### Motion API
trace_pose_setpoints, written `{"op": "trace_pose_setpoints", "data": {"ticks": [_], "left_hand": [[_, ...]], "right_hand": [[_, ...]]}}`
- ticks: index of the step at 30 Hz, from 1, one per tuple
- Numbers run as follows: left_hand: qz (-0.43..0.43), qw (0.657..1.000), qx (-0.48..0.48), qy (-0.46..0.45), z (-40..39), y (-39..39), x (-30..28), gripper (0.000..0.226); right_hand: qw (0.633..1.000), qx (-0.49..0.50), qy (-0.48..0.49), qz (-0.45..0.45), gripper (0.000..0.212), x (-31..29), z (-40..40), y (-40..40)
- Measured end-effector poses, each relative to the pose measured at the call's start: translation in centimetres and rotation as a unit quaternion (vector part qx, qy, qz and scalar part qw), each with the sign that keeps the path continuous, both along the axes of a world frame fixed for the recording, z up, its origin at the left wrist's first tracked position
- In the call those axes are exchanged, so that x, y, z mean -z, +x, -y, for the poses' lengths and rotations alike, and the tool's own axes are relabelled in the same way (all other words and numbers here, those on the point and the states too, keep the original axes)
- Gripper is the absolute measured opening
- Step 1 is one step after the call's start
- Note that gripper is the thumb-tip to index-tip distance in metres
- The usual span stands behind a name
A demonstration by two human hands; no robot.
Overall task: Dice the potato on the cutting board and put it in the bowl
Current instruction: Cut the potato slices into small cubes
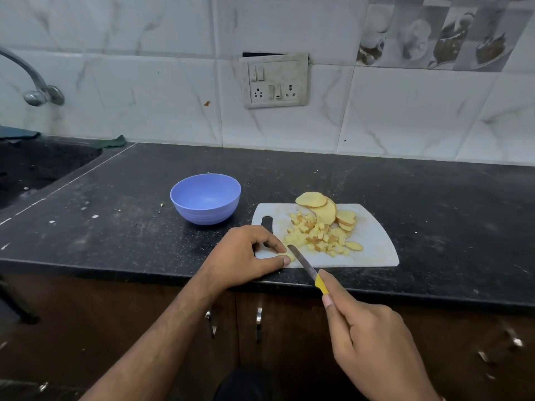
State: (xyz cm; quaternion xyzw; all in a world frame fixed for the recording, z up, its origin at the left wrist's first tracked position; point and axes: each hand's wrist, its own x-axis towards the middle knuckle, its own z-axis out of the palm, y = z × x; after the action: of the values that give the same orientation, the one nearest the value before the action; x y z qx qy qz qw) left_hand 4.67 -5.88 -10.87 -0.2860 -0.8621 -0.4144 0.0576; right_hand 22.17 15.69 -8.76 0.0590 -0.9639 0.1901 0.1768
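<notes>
Dicing on the cutting board [373,241], bowl [205,198] just left of it.
Slices [324,208] at board's far edge, diced potato [315,237] mid-board; left hand [246,256] pinches a potato piece [285,254] at the near-left corner; right hand [373,340] grips the knife [308,269], tip beside that piece.

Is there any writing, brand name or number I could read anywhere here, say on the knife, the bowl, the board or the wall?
None can be read.
Knife: no mark shows on its blade or yellow handle.
Bowl: plain blue.
Cutting board: plain white.
Switch panel: switches and sockets only; any fine marking is too small to tell.
Picture tiles: blurred images, no letters.
</notes>
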Motion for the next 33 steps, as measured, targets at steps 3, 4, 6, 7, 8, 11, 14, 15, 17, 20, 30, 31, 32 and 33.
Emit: {"op": "trace_pose_setpoints", "data": {"ticks": [3,4,6,7,8,11,14,15,17,20,30,31,32,33], "left_hand": [[0.011,1.0,-0.001,0.01,-0.1,-0.1,0.0,0.017],[0.015,1.0,-0.001,0.011,-0.1,-0.2,0.0,0.018],[0.025,1.0,-0.002,0.016,-0.1,-0.2,0.1,0.019],[0.031,0.999,-0.001,0.019,-0.1,-0.3,0.1,0.019],[0.035,0.999,-0.002,0.022,-0.1,-0.3,0.1,0.019],[0.038,0.999,-0.01,0.022,-0.1,-0.4,0.0,0.017],[0.036,0.999,-0.016,0.018,-0.1,-0.3,0.0,0.016],[0.034,0.999,-0.017,0.016,-0.2,-0.3,0.0,0.016],[0.029,0.999,-0.021,0.014,-0.2,-0.3,0.0,0.016],[0.022,0.999,-0.027,0.014,-0.2,-0.3,-0.1,0.017],[0.013,1.0,-0.013,0.012,0.5,-0.3,-0.1,0.021],[0.015,1.0,-0.015,0.013,0.5,-0.4,-0.1,0.017],[0.017,1.0,-0.015,0.016,0.5,-0.4,-0.1,0.014],[0.02,1.0,-0.014,0.018,0.5,-0.5,-0.1,0.012]], "right_hand": [[1.0,0.0,0.009,0.002,0.05,0.0,0.4,0.0],[1.0,0.001,0.015,0.002,0.049,0.0,0.4,-0.1],[1.0,0.001,0.029,0.003,0.048,0.1,0.6,-0.3],[0.999,0.003,0.037,0.005,0.046,0.3,0.6,-0.4],[0.999,0.004,0.044,0.009,0.046,0.4,0.6,-0.6],[0.997,-0.007,0.069,0.026,0.051,0.7,0.5,-0.8],[0.995,-0.025,0.096,0.032,0.056,0.7,0.1,-0.5],[0.994,-0.032,0.102,0.031,0.058,0.7,-0.3,-0.2],[0.993,-0.041,0.107,0.022,0.061,0.8,-1.2,0.3],[0.994,-0.036,0.098,-0.004,0.056,0.9,-2.7,0.4],[0.999,-0.023,0.014,-0.023,0.05,0.3,-1.4,-0.3],[0.999,-0.025,0.011,-0.024,0.052,0.3,-1.1,-0.3],[0.999,-0.028,0.01,-0.024,0.053,0.3,-0.9,-0.2],[0.999,-0.03,0.009,-0.022,0.053,0.2,-0.6,-0.1]]}}
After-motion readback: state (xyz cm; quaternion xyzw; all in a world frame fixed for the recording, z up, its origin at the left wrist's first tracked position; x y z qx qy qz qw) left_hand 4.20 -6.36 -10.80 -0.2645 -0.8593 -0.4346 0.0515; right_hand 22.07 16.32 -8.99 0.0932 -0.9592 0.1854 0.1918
